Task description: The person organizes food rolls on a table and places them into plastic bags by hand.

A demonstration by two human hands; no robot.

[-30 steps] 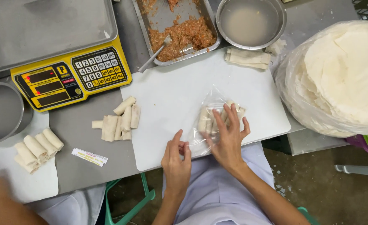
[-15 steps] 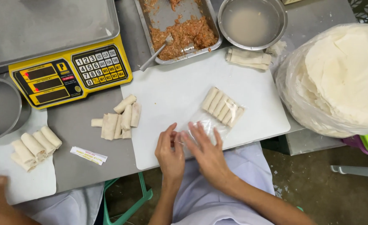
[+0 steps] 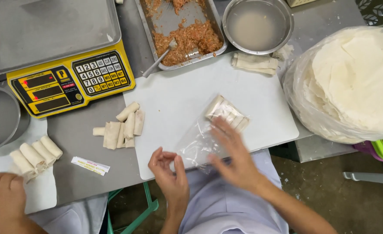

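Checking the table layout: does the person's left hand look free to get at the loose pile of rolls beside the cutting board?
Probably yes. The left hand holds nothing, and only bare table and board edge lie between it and the loose rolls.

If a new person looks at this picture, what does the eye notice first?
Probably the bright yellow scale at upper left, then the big bag of pale wrappers at right. In the middle, the right hand rests on a clear bag of rolls on the white board.
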